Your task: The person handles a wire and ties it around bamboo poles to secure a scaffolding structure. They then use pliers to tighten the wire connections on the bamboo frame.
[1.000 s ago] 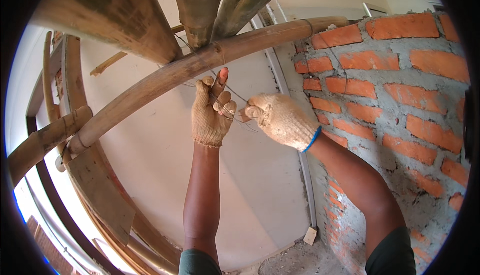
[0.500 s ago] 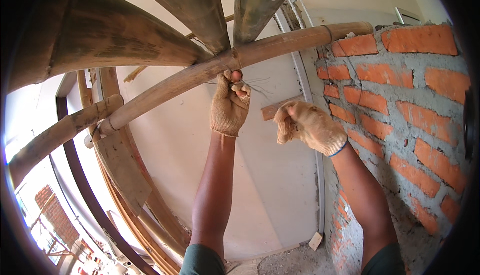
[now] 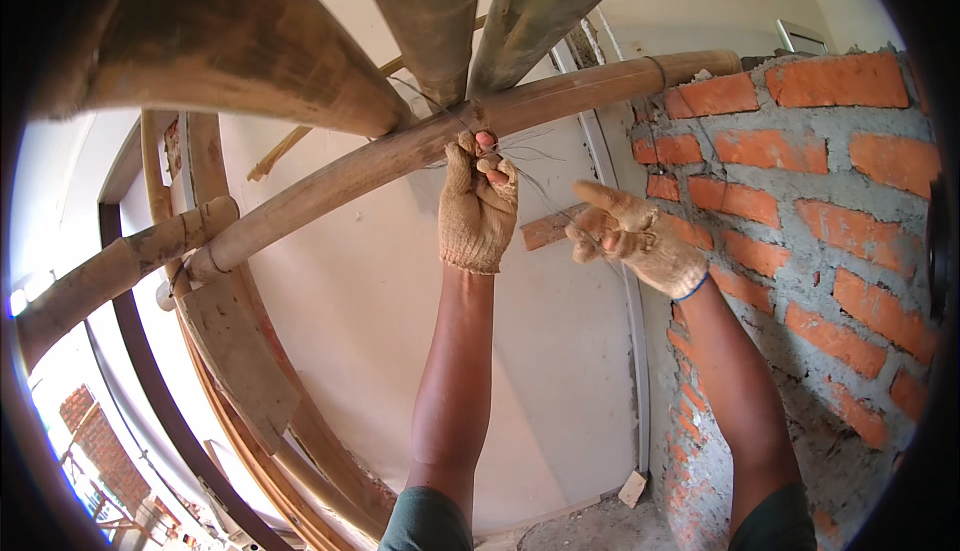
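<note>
In the head view, the left hand (image 3: 478,209), in a cream knitted glove with bare fingertips showing, was up just under the long, curved-looking brown bamboo pole (image 3: 570,93), and it was a narrow grip: fingers curled in, closed on thin dark wire (image 3: 541,191). There was the wire itself, loose strands fanning out to the right of those fingers just below the pole, one line slanting down toward the other side.

And over there, the right hand (image 3: 645,246), gloved in the same cream knit with a blue hem, stood well apart from the left, index finger stretched out, the others bent inward; whether they had hold of the strand I could not tell.

Overhead, three thick brown-green bamboo poles (image 3: 430,21) came down to the long pole, their lower ends close above the gloved left. Off to the left, a shorter, pale brown bamboo length (image 3: 140,253) met the long pole's end, with a flat, dusty wooden board (image 3: 235,351) hanging below it. Behind the right hand's fingers showed a small reddish-brown wooden block (image 3: 548,229), set against a smooth, pale wall (image 3: 570,371), and right of that rose the rough orange brick wall (image 3: 820,151) with thick grey mortar.
</note>
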A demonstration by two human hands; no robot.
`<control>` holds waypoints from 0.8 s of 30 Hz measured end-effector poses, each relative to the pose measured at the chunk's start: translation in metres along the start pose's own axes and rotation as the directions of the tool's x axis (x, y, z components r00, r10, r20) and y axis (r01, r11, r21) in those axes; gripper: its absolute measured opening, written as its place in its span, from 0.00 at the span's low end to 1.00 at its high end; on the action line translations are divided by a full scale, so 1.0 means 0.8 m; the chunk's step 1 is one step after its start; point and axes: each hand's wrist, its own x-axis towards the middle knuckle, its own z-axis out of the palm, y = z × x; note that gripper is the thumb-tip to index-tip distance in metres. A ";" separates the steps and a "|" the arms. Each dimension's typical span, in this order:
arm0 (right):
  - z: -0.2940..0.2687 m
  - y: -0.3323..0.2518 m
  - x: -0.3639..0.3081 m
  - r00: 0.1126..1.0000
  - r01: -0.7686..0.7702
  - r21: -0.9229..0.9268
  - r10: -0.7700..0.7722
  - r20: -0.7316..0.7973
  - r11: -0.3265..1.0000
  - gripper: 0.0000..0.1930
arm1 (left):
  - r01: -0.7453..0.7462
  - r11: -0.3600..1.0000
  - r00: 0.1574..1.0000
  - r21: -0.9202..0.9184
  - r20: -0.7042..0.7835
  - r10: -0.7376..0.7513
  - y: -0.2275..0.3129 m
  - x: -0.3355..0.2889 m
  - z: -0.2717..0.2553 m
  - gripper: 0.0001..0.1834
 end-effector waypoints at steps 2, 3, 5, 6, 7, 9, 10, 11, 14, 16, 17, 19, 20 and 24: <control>-0.014 -0.006 0.000 0.993 -0.031 -0.022 0.033 0.111 0.999 0.35 | 0.028 0.999 0.999 -0.024 0.043 -0.027 0.002 -0.001 -0.002 0.14; -0.007 -0.012 0.002 0.989 -0.067 0.067 0.057 0.134 0.996 0.29 | 0.038 0.999 0.997 -0.019 0.063 -0.037 0.009 -0.004 -0.007 0.14; 0.010 -0.029 0.011 0.991 -0.114 -0.140 0.123 0.055 0.984 0.25 | 0.073 0.997 0.992 -0.013 0.108 -0.071 0.015 -0.005 -0.013 0.14; 0.019 -0.031 0.018 0.989 -0.141 -0.239 0.147 0.010 0.961 0.23 | 0.095 0.995 0.991 -0.023 0.100 -0.092 0.017 -0.006 -0.013 0.14; 0.025 -0.018 0.028 0.993 0.102 -0.615 -0.112 0.022 0.782 0.20 | 0.119 0.992 0.989 -0.036 0.092 -0.115 0.017 -0.007 -0.011 0.15; 0.042 -0.012 0.044 0.876 0.344 -0.871 -0.455 0.162 0.352 0.19 | 0.138 0.989 0.989 -0.052 0.067 -0.134 0.016 -0.008 -0.004 0.15; 0.052 -0.010 0.049 0.774 0.393 -0.916 -0.567 0.282 0.081 0.19 | 0.135 0.989 0.990 -0.058 0.048 -0.133 0.014 -0.010 0.000 0.15; 0.060 -0.012 0.052 0.820 0.400 -0.899 -0.506 0.266 0.176 0.17 | 0.132 0.989 0.991 -0.063 0.028 -0.130 0.013 -0.011 0.001 0.16; 0.083 -0.023 0.068 0.815 0.391 -0.900 -0.382 0.435 -0.192 0.14 | 0.114 0.994 0.990 -0.006 0.079 -0.113 0.024 -0.009 -0.008 0.17; 0.065 -0.002 0.072 0.658 0.496 -0.866 -0.624 0.421 -0.062 0.12 | 0.134 0.991 0.984 0.010 0.119 -0.134 0.025 -0.009 -0.007 0.17; 0.064 0.003 0.076 0.620 0.523 -0.852 -0.690 0.374 0.008 0.12 | 0.143 0.990 0.981 0.020 0.133 -0.144 0.026 -0.010 -0.008 0.17; 0.061 0.007 0.082 0.619 0.586 -0.781 -0.741 0.259 0.217 0.10 | 0.154 0.946 0.987 0.285 0.006 -0.162 0.026 -0.013 -0.003 0.16; 0.059 0.009 0.084 0.663 0.606 -0.710 -0.720 0.203 0.358 0.09 | 0.167 0.897 0.986 0.410 -0.060 -0.157 0.025 -0.016 0.000 0.15; 0.072 -0.006 0.094 0.803 0.586 -0.275 -0.593 0.064 0.763 0.10 | 0.259 0.872 0.940 0.417 -0.318 -0.127 0.016 -0.028 0.007 0.15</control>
